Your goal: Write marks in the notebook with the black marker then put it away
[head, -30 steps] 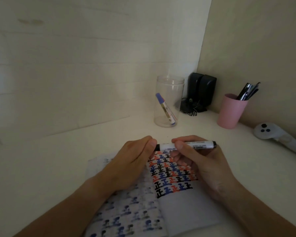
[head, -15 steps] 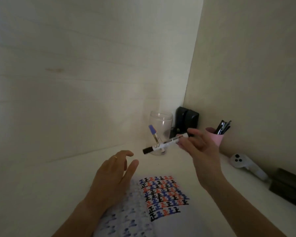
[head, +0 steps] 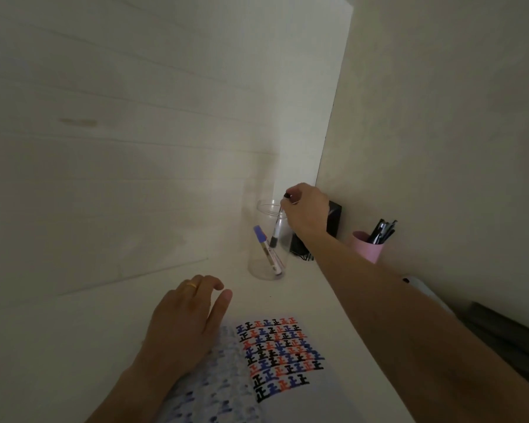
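Note:
The open notebook (head: 287, 401) lies on the white desk, its right page filled with rows of black, red and blue marks. My left hand (head: 187, 328) rests flat on its left page, fingers apart, a gold ring on one finger. My right hand (head: 304, 210) is stretched over the clear plastic jar (head: 258, 264) and pinches the top end of the black marker (head: 277, 227). The marker hangs cap-down, most of it inside the jar. A blue-capped marker (head: 264, 248) leans in the same jar.
A pink cup (head: 367, 247) with dark pens stands to the right of the jar by the side wall. A black box (head: 333, 218) sits behind my right hand. Dark and white objects lie along the wall at far right.
My right hand carried the capped black marker from above the notebook to the jar and turned it upright, lowering it in. My left hand let go of the marker and settled on the left page.

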